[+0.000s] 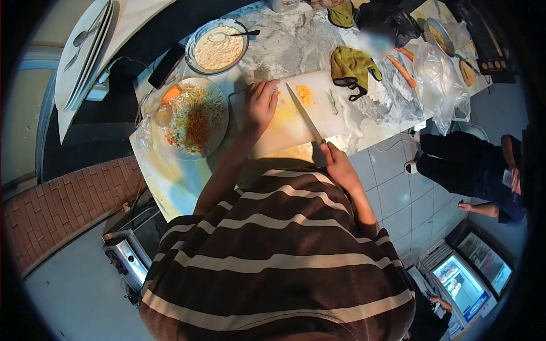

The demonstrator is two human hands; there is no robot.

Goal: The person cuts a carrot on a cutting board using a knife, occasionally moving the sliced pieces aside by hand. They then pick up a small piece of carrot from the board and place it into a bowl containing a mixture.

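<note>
My right hand is closed around the handle of a kitchen knife, its blade slanting up and left over a white cutting board. By the blade lies a small heap of finely chopped orange bits. My left hand rests at the board's left side, fingers stretched out, with no object visible in it. Left of that hand is a plate of shredded vegetables. A thin pale strip lies on the board's right part.
Behind the plate stands a bowl of creamy mixture with a spoon. To the right are a green cloth item, carrots and a plastic bag. Stacked plates sit far left. Another person is at right.
</note>
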